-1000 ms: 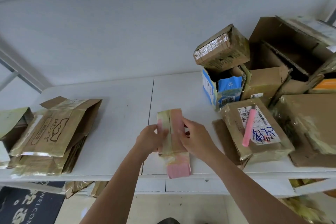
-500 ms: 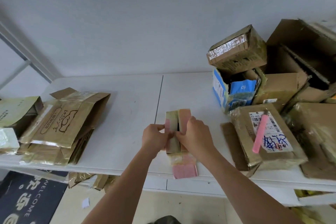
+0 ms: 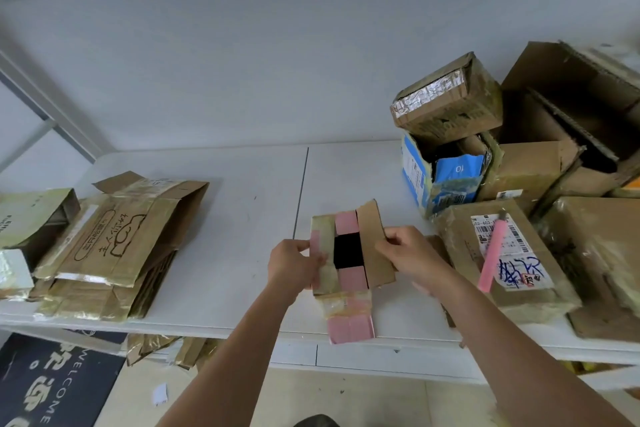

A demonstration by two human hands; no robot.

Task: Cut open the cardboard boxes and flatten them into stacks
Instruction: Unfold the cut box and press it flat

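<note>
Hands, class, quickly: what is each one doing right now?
Left hand: fingers grip the left flap of the small pink box.
Right hand: fingers grip the box's right cardboard flap, pulled open.

doormat (image 3: 45,388) cut off at left edge, shipping label (image 3: 509,250) print unreadable

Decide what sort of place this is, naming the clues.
Probably a home or small office packing corner: a white folding table, a heap of used parcel boxes, flattened cardboard, and a welcome mat.
</note>
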